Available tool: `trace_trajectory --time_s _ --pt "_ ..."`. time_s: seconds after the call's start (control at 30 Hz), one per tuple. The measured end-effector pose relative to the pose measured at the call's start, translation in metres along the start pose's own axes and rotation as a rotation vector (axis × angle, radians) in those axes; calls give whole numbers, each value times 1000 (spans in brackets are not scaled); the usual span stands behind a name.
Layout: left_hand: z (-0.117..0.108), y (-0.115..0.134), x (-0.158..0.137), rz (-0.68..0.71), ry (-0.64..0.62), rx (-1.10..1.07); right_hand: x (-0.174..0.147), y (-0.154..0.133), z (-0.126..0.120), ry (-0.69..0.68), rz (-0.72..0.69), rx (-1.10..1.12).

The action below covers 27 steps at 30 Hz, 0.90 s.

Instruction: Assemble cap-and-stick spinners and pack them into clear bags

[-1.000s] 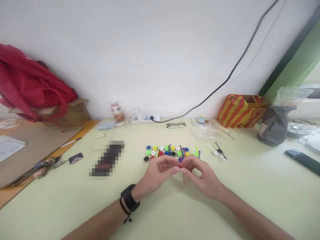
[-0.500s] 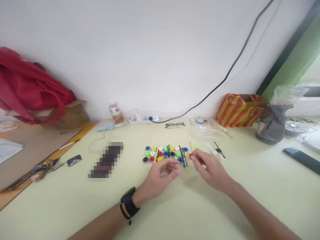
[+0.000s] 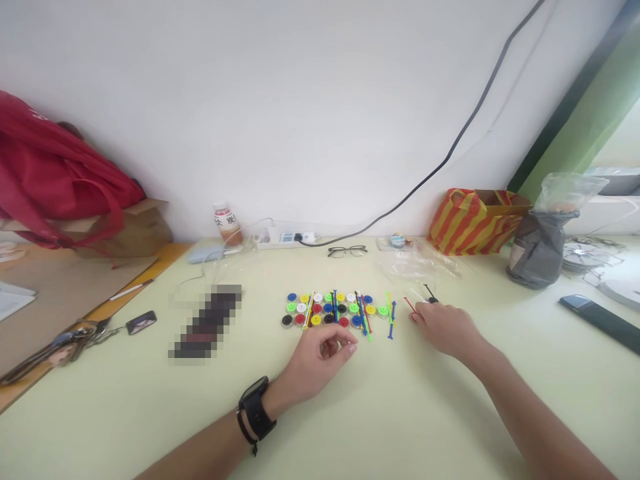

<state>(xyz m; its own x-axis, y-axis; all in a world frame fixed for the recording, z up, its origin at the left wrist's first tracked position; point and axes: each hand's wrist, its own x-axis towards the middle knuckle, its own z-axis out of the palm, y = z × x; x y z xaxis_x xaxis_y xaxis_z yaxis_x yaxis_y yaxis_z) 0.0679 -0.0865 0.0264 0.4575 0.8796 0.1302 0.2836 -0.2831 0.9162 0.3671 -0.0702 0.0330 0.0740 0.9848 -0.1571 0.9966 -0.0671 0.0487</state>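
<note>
My right hand (image 3: 445, 327) is closed at the fingertips on a red plastic arrow (image 3: 409, 305), low over the table. Just beyond those fingers lies a black arrow (image 3: 428, 291), partly covered by the hand. My left hand (image 3: 320, 360) rests in front of the rows of small round coloured discs (image 3: 316, 320), fingers loosely curled, a gap inside and nothing visible in it. Thin coloured arrows (image 3: 364, 313) lie across the discs. Right of the rows are a green disc (image 3: 383, 311) with a green arrow and a blue arrow (image 3: 393, 320).
Behind the discs lie eyeglasses (image 3: 347, 251), a power strip (image 3: 285, 240) and clear plastic wrapping (image 3: 415, 263). A bottle (image 3: 227, 223) stands at the back left. A striped bag (image 3: 475, 220) and grey bag (image 3: 540, 250) are at right, near a dark phone-like object (image 3: 600, 320). Keys (image 3: 65, 347) lie left.
My right hand has moved right, away from the disc rows, with the red arrow. The green disc and blue arrow it covered now show. My left hand has barely moved.
</note>
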Motion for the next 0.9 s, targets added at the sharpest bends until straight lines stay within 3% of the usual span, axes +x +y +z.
trace_trajectory --time_s 0.27,0.5,0.6,0.7,0.9 --pt "0 -1 1 3 0 16 14 6 2 41 113 40" --pt "0 0 0 -2 -13 31 16 8 -1 155 184 111" --pt "0 0 0 -1 -15 30 10 0 -2 219 13 258" --pt "1 0 0 -2 -18 29 3 -12 -1 198 -205 375" --pt "0 0 -1 4 -34 35 -2 -23 5 189 -266 390"
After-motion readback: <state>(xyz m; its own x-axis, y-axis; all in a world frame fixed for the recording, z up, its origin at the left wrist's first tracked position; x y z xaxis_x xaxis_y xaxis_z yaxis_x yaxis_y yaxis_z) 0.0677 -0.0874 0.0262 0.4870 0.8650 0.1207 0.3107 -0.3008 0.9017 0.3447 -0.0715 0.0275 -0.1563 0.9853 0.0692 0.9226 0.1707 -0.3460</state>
